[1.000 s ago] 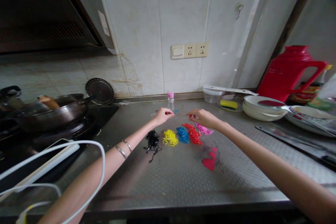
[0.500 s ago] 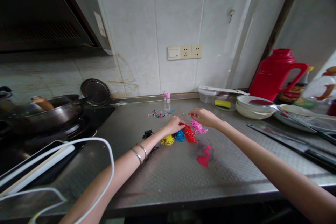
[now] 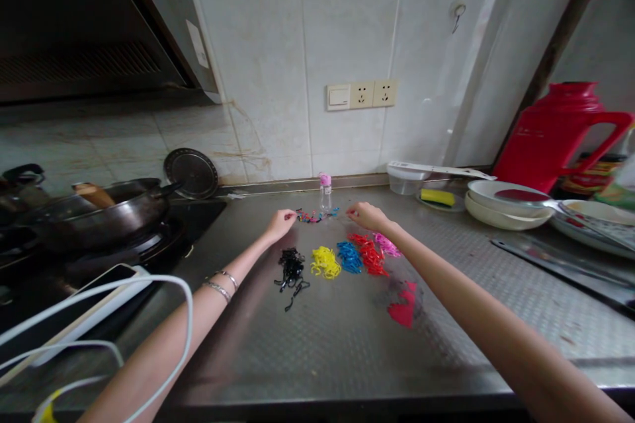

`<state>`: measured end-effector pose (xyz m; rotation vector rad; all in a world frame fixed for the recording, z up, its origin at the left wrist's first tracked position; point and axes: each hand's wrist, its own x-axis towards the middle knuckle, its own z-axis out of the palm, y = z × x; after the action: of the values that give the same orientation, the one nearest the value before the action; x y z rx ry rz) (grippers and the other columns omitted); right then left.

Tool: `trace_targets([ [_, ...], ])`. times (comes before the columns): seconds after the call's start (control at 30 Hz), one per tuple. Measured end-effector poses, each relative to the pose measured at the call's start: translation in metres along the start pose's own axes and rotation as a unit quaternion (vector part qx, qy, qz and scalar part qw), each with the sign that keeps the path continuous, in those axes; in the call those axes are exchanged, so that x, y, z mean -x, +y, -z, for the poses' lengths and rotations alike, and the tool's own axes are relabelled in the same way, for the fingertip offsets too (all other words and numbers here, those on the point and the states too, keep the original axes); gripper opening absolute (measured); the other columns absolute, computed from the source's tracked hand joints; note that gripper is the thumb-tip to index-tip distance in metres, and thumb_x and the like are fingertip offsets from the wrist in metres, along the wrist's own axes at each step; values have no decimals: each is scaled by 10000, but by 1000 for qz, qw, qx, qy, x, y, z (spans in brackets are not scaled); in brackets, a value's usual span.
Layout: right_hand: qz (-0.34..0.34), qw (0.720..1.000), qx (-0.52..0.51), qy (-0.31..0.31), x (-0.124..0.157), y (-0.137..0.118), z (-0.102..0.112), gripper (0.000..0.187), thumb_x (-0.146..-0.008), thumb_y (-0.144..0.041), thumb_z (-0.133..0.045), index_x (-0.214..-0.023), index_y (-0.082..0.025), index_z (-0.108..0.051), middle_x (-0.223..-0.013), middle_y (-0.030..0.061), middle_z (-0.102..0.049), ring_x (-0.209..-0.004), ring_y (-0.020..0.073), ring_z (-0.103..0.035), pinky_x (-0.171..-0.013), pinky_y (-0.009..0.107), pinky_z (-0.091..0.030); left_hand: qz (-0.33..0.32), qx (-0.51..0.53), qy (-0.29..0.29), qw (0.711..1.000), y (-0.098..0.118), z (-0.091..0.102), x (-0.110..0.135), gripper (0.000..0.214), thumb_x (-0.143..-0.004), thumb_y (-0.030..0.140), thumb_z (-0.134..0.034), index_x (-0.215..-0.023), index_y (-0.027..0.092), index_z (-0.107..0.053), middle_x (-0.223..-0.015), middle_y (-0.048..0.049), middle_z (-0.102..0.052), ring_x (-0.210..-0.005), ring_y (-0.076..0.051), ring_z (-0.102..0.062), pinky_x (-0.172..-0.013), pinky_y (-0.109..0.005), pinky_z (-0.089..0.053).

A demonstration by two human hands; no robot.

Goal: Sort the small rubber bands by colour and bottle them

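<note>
A left hand sits at the near-left end of a multicolored strand lying on the steel counter before a pink-capped bottle, as a right hand hovers past its other end. Whether either hand's fingers pinch anything cannot be told. Nearer the camera sit 5 piles: black pile, yellow pile, blue pile, red pile, pink pile.
</note>
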<state>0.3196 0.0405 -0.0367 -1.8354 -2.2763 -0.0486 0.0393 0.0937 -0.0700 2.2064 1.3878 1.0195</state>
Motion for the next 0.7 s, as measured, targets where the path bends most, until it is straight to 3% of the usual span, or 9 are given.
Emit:
trace_targets([
  [0.13,-6,1000,17,11,-18,-13,-13,334,-846,-312,-342,-1023,-226,-612,-1069,96,-569,-910,191,-567,-709,253,-422,14,-26,50,998,-18,6,11,232,-761,204,-449,-843,129,-652,-838,-65,-652,-745,-147,-570,-726,-269,-433],
  [0.27,-22,1000,21,-2,-31,-17,-21,339,-847,-331,-350,-1076,-236,-581,-1095,101,-535,-908,196,-569,-687,252,-434,4,-62,84,995,-11,9,19,217,-763,197,-445,-789,142,-654,-800,-57,-631,-721,-146,-548,-715,-266,-423],
  [0.53,43,991,129,-17,-46,-23,-22,297,-837,-168,-360,-969,-156,-625,-1037,161,-548,-957,223,-528,-717,279,-443,0,-70,87,994,-5,10,21,215,-767,197,-444,-768,141,-651,-751,-49,-613,-677,-140,-532,-681,-254,-411],
  [0.7,49,990,129,-5,-52,-24,-22,283,-839,-168,-369,-989,-156,-608,-1050,150,-550,-967,222,-518,-707,274,-448,-7,-71,86,994,-5,10,22,217,-768,199,-441,-761,143,-651,-751,-48,-616,-673,-139,-528,-677,-253,-406],
])
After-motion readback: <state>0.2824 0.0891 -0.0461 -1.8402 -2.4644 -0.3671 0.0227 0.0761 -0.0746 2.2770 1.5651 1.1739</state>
